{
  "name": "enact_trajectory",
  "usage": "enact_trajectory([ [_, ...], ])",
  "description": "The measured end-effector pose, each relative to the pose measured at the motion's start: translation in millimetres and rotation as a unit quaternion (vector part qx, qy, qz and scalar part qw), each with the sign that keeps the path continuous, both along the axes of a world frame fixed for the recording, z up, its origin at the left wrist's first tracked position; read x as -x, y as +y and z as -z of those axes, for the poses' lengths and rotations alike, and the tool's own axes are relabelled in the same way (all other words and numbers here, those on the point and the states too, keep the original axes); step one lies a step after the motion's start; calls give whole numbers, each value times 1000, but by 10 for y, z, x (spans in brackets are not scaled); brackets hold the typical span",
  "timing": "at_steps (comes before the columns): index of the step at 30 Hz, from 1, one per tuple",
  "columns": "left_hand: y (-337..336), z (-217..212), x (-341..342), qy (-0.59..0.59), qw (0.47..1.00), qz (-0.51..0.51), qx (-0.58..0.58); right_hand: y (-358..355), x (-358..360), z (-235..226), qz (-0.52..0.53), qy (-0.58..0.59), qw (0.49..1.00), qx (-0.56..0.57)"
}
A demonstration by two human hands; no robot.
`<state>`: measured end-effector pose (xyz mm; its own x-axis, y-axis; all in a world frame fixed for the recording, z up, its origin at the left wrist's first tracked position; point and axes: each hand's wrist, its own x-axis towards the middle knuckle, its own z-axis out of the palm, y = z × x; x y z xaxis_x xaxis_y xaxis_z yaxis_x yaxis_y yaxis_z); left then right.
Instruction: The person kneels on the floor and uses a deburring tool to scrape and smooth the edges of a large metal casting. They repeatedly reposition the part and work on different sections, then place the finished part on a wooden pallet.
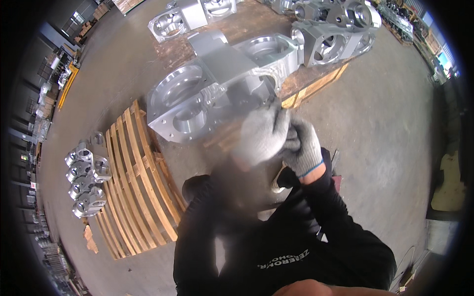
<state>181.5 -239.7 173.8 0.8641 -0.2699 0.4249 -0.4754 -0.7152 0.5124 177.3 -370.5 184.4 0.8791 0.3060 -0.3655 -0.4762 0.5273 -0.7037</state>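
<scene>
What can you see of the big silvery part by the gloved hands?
The big silvery part looks like machined metal: a flat raised block between two wide round bores, with a smaller round opening and small holes in its near left face. It sits askew, left end nearer. The brown tabletop shows behind it; what it rests on is hidden. The gloved left hand and right hand are at its blurred near edge; contact can't be told.

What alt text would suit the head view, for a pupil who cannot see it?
A person's left hand and right hand, both gloved, are close together beside a big silver casting. Behind it, more castings stand on a bench; to the left, smaller parts sit at the edge of a slatted pallet.
</scene>
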Motion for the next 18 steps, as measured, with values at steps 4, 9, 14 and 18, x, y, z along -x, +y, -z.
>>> enact_trajectory([
  [4,18,104,-68,36,998,-42,0,51,-93,269,14,-47,999,2],
  [9,-24,363,-23,-67,968,-17,242,4,-91,424,11,-88,989,115],
  [14,-107,404,50,176,902,-26,394,-29,-24,418,9,-146,981,125],
  [18,-63,282,151,144,937,-37,316,5,23,570,42,-145,973,176],
])
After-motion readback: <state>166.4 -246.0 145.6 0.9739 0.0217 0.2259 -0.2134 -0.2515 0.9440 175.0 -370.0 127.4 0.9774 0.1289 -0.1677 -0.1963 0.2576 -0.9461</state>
